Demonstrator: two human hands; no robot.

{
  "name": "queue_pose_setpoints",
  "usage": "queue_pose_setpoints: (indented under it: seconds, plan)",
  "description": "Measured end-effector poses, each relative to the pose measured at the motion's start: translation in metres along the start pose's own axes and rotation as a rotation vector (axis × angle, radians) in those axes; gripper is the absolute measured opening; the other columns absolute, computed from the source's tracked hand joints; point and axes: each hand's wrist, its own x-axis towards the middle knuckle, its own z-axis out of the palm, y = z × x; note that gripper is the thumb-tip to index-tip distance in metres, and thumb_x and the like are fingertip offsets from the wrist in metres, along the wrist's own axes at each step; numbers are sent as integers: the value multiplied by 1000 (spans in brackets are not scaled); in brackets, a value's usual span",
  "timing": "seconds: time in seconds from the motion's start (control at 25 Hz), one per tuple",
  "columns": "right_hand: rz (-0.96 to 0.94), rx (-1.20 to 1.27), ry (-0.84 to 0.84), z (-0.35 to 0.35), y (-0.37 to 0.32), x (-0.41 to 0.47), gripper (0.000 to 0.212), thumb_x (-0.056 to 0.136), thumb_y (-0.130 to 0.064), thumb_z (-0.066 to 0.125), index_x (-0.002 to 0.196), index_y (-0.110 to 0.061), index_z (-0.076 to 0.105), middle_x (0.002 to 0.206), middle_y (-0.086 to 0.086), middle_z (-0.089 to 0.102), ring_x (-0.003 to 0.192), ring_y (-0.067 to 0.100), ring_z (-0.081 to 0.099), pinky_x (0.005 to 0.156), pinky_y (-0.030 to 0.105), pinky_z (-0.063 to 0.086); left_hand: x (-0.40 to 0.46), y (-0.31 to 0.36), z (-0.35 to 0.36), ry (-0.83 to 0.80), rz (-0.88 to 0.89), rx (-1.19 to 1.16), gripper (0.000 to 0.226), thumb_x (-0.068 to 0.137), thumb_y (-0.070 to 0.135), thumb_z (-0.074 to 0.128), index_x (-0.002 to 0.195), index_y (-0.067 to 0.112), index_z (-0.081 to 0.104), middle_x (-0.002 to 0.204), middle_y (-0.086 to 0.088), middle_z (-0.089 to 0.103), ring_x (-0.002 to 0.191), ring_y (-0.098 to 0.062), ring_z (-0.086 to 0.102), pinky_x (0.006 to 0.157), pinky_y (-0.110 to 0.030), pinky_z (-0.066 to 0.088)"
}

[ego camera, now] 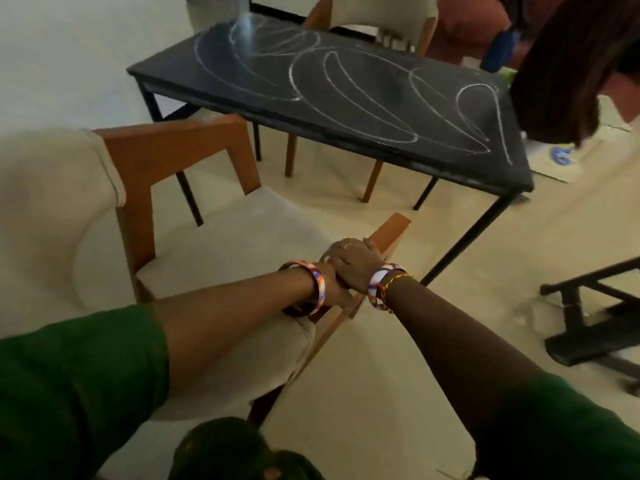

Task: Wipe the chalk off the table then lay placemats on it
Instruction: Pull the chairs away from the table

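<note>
A black table [221,69] stands ahead of me, its top covered with looping white chalk lines [349,95]. Nearer to me is a wooden armchair [180,150] with cream cushions, set apart from the table. Both my hands rest on its right wooden armrest [393,228]. My right hand [356,263] lies over my left hand [332,284], and both are closed around the armrest. Each wrist wears a coloured bangle. No cloth or placemat is in view.
A second chair [377,15] stands behind the table, and wooden chair legs [372,180] show beneath it. A black metal stand [595,323] sits on the floor at right. Dark hair [568,71] hangs into the upper right. The cream floor lies open between chair and table.
</note>
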Motion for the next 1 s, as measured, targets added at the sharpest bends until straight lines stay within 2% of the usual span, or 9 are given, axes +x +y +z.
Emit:
queue_pose_setpoints:
  seconds: [0.12,0.24,0.48,0.56,0.68,0.8,0.88,0.92,1.0]
  plan:
    - [-55,-18,-25,-4,6,4,41,101,-26,27,122,-18,61,136,0,52,128,21,41,113,51,6,-3,3,2,9,-8,42,18,93,33,48,95,16,53,75,-1,46,75,-20,46,75,-30,40]
    - [-78,-79,-59,-3,8,4,43,102,-26,24,121,-15,60,132,4,54,125,25,43,113,51,7,-2,0,-3,-7,-42,21,19,90,38,52,90,19,51,87,-6,51,83,-25,50,82,-35,46]
    - [-220,-103,-182,-10,22,15,41,103,-29,23,113,-18,61,125,0,59,120,23,47,113,47,13,-5,5,-22,-174,-202,122,56,86,56,52,119,10,56,116,-10,61,101,-28,61,90,-34,51]
    - [-304,-166,-229,-10,27,19,38,102,-30,25,118,-19,58,131,-1,55,124,24,45,111,46,17,-4,9,-35,-247,-288,134,60,88,54,50,129,10,49,127,-10,54,106,-26,57,94,-32,46]
    - [-398,-167,-247,-12,32,24,39,102,-32,25,120,-21,58,133,-1,54,124,26,45,111,49,22,4,16,-50,-317,-421,104,69,83,47,61,138,10,41,137,-11,47,120,-30,51,107,-39,39]
    - [-510,-118,-285,-14,42,30,40,102,-31,24,126,-25,56,139,-1,50,125,26,45,108,47,29,4,20,-53,-287,-484,86,68,81,44,65,135,9,44,135,-10,48,118,-28,52,106,-37,40]
    - [-543,-51,-372,-19,45,36,40,102,-33,26,128,-27,55,140,-1,49,126,24,44,108,47,29,1,23,-51,-246,-505,9,65,80,41,67,133,8,45,125,-8,51,111,-24,52,105,-32,39]
    - [-547,-32,-418,-21,46,39,40,101,-36,27,128,-26,55,140,0,49,126,24,44,109,47,28,0,21,-45,-213,-511,-7,60,82,39,66,130,8,47,114,-7,51,103,-21,52,101,-28,41]
    - [-563,-21,-463,-23,47,42,39,98,-43,35,119,-23,60,129,2,56,117,25,49,106,48,32,-1,10,-32,-144,-477,-2,50,86,39,61,125,10,51,104,-3,52,88,-17,50,81,-20,44]
